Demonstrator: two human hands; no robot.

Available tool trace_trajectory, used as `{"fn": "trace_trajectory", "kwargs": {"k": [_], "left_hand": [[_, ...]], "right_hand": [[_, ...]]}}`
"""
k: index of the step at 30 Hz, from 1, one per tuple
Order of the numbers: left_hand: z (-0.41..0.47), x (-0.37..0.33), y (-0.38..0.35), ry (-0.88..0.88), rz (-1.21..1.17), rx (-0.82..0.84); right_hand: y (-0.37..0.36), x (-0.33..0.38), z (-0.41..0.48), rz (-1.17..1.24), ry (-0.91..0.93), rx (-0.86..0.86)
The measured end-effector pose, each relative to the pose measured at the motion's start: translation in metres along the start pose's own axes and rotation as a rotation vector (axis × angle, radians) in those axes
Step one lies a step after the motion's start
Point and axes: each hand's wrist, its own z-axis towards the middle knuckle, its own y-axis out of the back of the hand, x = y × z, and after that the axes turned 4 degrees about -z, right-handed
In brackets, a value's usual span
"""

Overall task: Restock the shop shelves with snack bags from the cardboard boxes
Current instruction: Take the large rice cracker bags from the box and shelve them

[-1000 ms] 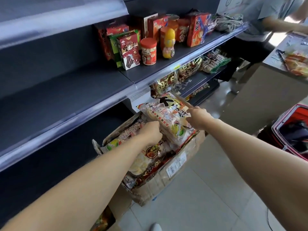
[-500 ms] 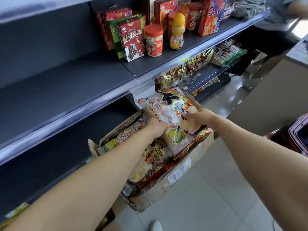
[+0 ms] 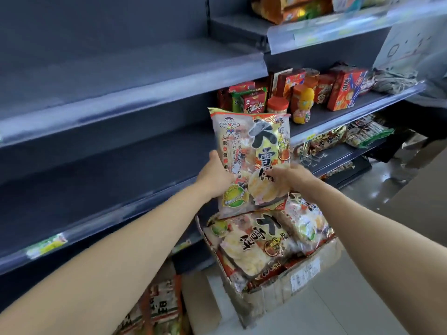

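Observation:
A large clear snack bag [image 3: 251, 151] with a cartoon figure and black characters stands upright in the air above the cardboard box [image 3: 300, 279]. My left hand [image 3: 215, 175] grips its lower left edge. My right hand [image 3: 287, 180] holds its lower right side, fingers curled round it. Several more snack bags [image 3: 261, 240] of the same kind lie in the open box on the floor. The dark grey shelf [image 3: 101, 189] to the left of the bag is bare at my hands' height.
Red boxes and jars [image 3: 300, 97] stand on the right part of the shelf behind the bag. More packets [image 3: 362, 134] fill the lower right shelves. Another box with bags [image 3: 159, 308] sits at the bottom. A person's clothing [image 3: 433, 93] shows at far right.
Both hands have lifted the snack bag out of the box and turned it upright in front of the shelves. The view has tilted up.

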Motion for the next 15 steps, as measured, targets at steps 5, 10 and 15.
{"fn": "trace_trajectory", "kwargs": {"k": [5,10,15], "left_hand": [[-0.039,-0.012,0.117,-0.09,-0.113,-0.169],[-0.084,-0.005,0.233,-0.128,-0.217,-0.349],[-0.112,0.029,0.331,-0.111,-0.258,-0.483]], "right_hand": [[-0.047,0.108,-0.038,0.0,0.247,-0.069],[-0.114,0.204,-0.074,0.034,0.463,-0.039],[-0.194,0.287,-0.104,-0.024,0.631,-0.037]]}}
